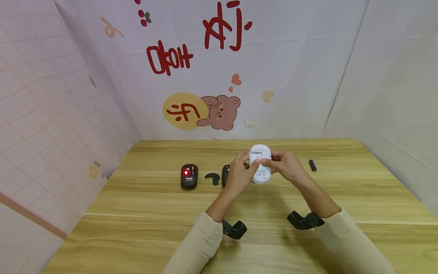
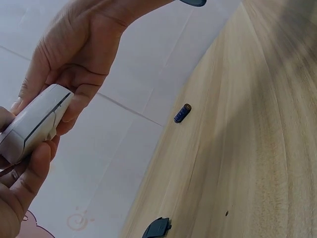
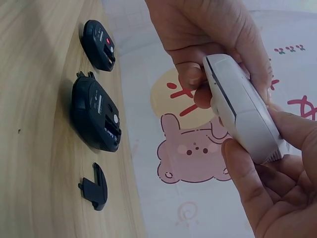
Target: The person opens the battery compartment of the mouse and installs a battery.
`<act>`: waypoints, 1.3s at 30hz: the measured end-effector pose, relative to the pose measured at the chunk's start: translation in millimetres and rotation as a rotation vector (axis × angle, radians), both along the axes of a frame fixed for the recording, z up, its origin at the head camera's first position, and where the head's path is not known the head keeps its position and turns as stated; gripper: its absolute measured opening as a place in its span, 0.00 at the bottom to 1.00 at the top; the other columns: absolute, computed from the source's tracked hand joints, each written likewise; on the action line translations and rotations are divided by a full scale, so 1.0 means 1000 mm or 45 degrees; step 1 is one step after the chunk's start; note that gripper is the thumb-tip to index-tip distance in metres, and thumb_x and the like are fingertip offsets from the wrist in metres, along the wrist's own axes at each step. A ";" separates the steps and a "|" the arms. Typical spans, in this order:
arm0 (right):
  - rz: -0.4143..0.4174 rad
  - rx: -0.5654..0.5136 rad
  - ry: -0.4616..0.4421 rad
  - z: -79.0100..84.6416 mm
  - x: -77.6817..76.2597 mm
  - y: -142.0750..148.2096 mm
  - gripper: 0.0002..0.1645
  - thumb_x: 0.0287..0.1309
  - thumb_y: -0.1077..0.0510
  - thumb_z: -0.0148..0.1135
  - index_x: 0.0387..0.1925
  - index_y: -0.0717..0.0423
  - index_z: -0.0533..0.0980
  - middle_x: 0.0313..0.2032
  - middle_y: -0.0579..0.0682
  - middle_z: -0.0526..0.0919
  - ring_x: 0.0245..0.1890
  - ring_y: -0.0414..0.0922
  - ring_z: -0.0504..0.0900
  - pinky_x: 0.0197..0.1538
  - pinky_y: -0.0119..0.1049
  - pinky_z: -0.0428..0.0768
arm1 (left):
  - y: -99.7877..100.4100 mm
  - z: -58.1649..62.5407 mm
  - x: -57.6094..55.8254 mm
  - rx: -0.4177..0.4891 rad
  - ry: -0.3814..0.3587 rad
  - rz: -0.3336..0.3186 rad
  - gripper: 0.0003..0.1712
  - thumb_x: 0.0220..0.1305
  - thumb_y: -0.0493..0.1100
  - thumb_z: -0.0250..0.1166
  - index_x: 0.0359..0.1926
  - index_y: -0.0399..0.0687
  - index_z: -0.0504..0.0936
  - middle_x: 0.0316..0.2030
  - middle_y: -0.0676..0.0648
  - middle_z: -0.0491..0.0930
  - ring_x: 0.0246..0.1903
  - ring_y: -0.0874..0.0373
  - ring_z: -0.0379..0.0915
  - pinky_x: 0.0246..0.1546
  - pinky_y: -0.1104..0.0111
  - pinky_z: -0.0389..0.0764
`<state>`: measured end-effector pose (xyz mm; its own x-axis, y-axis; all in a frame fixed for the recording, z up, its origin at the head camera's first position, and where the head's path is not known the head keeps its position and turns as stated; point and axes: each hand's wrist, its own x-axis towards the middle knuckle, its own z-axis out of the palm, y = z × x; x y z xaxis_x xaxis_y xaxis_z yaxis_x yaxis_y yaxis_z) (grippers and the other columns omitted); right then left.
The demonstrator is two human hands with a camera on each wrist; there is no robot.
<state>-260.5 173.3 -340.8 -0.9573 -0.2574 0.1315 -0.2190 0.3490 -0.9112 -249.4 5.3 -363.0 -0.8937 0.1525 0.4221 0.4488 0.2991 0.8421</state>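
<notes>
A white computer mouse [image 1: 261,176] is held up above the table, its underside with printed labels facing the head view. My left hand [image 1: 240,172] grips its left side, and my right hand [image 1: 286,165] grips the right. Both thumbs press on the underside, close together near the middle, beside a rectangular outlined area. Seen edge-on in the right wrist view, the mouse [image 3: 245,111] has a dark seam along its side, with fingers curled beneath it. The left wrist view also shows both hands around the mouse [image 2: 37,121].
On the table lie two upturned black mice: one [image 1: 189,182] with a red light glowing, another [image 3: 94,111] partly behind my left hand in the head view. A black battery cover [image 1: 213,178] sits between them, a second [image 3: 96,188] nearby. Far right lies a dark blue battery [image 1: 313,165].
</notes>
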 end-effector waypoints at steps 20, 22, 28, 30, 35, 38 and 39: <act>-0.087 -0.040 -0.072 0.005 0.001 0.000 0.28 0.59 0.53 0.61 0.49 0.75 0.74 0.37 0.60 0.82 0.27 0.43 0.83 0.35 0.38 0.81 | -0.002 -0.002 0.001 -0.064 0.060 -0.035 0.23 0.63 0.41 0.60 0.58 0.36 0.73 0.43 0.41 0.75 0.22 0.63 0.68 0.21 0.76 0.72; -0.103 -0.038 -0.071 0.005 0.001 -0.001 0.27 0.60 0.52 0.61 0.48 0.75 0.74 0.37 0.60 0.82 0.27 0.42 0.83 0.35 0.37 0.81 | -0.002 -0.003 0.001 -0.068 0.066 -0.033 0.23 0.63 0.41 0.61 0.58 0.37 0.73 0.43 0.42 0.76 0.22 0.64 0.67 0.21 0.76 0.72; -0.145 -0.032 -0.049 0.005 0.000 -0.001 0.27 0.60 0.52 0.60 0.44 0.76 0.76 0.35 0.60 0.83 0.27 0.41 0.83 0.33 0.34 0.81 | -0.003 -0.003 0.003 -0.116 0.106 -0.019 0.23 0.62 0.42 0.61 0.56 0.36 0.75 0.35 0.45 0.74 0.23 0.63 0.65 0.22 0.76 0.69; -0.154 -0.038 -0.046 0.005 0.000 -0.001 0.27 0.60 0.52 0.60 0.43 0.76 0.76 0.35 0.60 0.83 0.27 0.40 0.83 0.33 0.34 0.81 | -0.003 -0.004 0.003 -0.120 0.120 -0.017 0.22 0.62 0.42 0.62 0.55 0.37 0.75 0.34 0.46 0.74 0.23 0.63 0.64 0.22 0.76 0.69; -0.180 -0.060 -0.050 0.004 -0.001 -0.001 0.27 0.60 0.51 0.60 0.44 0.76 0.76 0.37 0.61 0.82 0.27 0.39 0.83 0.34 0.34 0.81 | -0.002 -0.006 0.003 -0.114 0.135 -0.026 0.21 0.62 0.41 0.62 0.55 0.37 0.76 0.39 0.45 0.76 0.23 0.65 0.65 0.21 0.77 0.70; -0.196 -0.068 -0.051 0.004 -0.001 -0.001 0.28 0.59 0.50 0.60 0.43 0.76 0.77 0.38 0.62 0.82 0.27 0.39 0.83 0.34 0.34 0.81 | -0.002 -0.006 0.003 -0.110 0.134 -0.031 0.21 0.62 0.41 0.62 0.55 0.37 0.76 0.40 0.45 0.76 0.23 0.65 0.65 0.21 0.77 0.70; -0.199 -0.067 -0.050 0.004 -0.001 -0.001 0.28 0.59 0.50 0.60 0.42 0.77 0.77 0.38 0.62 0.82 0.26 0.39 0.83 0.34 0.34 0.81 | -0.002 -0.006 0.003 -0.109 0.134 -0.032 0.21 0.62 0.41 0.62 0.55 0.38 0.76 0.39 0.45 0.76 0.23 0.65 0.65 0.21 0.77 0.70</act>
<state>-261.7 172.5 -336.5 -0.9898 -0.0985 0.1027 -0.1297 0.3276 -0.9359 -246.2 3.2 -368.9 -0.8407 0.2138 0.4975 0.5413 0.3554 0.7620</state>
